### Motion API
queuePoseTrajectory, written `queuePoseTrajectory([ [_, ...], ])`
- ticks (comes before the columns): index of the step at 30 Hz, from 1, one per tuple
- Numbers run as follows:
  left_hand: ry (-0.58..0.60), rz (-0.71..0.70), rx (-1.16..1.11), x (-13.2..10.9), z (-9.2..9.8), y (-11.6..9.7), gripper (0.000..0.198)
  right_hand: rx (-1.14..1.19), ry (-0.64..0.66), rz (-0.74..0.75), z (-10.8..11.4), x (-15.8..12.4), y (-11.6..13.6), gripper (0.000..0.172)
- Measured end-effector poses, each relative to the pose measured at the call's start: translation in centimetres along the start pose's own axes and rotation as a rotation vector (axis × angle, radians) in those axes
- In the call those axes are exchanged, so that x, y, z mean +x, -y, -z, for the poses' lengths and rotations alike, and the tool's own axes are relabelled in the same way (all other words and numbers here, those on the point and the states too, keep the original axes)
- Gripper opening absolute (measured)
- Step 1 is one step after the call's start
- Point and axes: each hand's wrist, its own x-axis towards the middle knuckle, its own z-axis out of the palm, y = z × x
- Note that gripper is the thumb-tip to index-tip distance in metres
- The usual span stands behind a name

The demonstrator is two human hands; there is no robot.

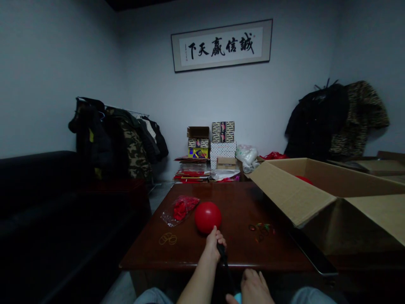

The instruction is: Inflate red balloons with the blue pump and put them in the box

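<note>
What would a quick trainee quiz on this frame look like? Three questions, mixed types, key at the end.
1. Which of the person's hands grips the slim black tube close to the round red balloon?
2. True or false: the thin yellow loops lie on the glossy reddish-brown table, left of the balloon in the picture.
3. Fill in: the contents seen through the clear plastic bag on the table are coloured ____.

Key:
1. The left hand.
2. True.
3. Red.
</note>
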Motion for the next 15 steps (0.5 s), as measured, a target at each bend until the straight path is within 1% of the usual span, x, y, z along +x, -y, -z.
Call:
queuePoseTrajectory([
  [1,0.018,-0.002,0.019,0.0,0.1,0.3,0.037,-0.006,-0.024,-0.004,0.4,0.7,0.5,0.049],
  [3,0.047,-0.021,0.061,0.0,0.3,0.7,0.037,0.0,-0.069,-0.019,1.1,2.3,1.4,0.055],
  [5,0.047,-0.035,0.095,-0.1,0.4,1.0,0.038,0.022,-0.102,-0.037,1.5,3.7,2.0,0.056],
  [7,0.02,-0.045,0.109,-0.2,0.5,0.9,0.038,0.031,-0.122,-0.042,1.7,4.5,2.4,0.057],
  [9,-0.005,-0.048,0.111,-0.4,0.6,0.6,0.038,0.025,-0.124,-0.035,1.6,4.4,2.8,0.057],
  [12,-0.014,-0.048,0.106,-0.6,0.7,0.2,0.038,0.001,-0.114,-0.041,1.0,3.1,2.9,0.053],
  [15,-0.033,-0.056,0.087,-0.4,0.7,-0.2,0.038,-0.027,-0.066,-0.035,-0.5,1.4,1.9,0.051],
])
